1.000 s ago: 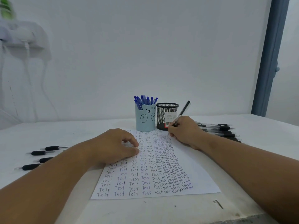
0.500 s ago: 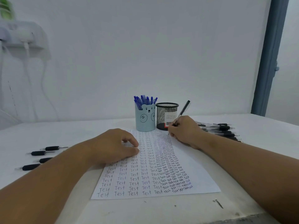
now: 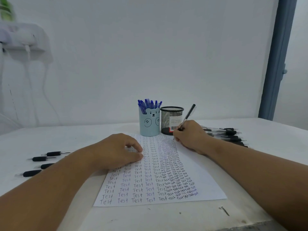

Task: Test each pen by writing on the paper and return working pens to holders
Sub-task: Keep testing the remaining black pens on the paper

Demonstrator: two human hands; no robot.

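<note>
Head view looks down on a white desk point(image 3: 250, 180) with a sheet of paper point(image 3: 205, 185) in the middle, filled with many rows of the word "Test". The right hand point(image 3: 191, 135) grips a black pen point(image 3: 189, 115) in a writing hold, with the tip down on the far right part of the paper and the cap end tilted up and to the right. The left hand point(image 3: 116, 150) lies on the left part of the paper, its fingers loosely curled and holding nothing, the fingertips touching the sheet.

Behind the paper stand two holders side by side: a light blue bear holder point(image 3: 149, 124) full of blue pens point(image 3: 148, 104), and a black mesh holder point(image 3: 171, 120). A pile of black pens point(image 3: 230, 135) lies on the desk behind the right hand. Four black pens point(image 3: 40, 162) lie left of the left arm.
</note>
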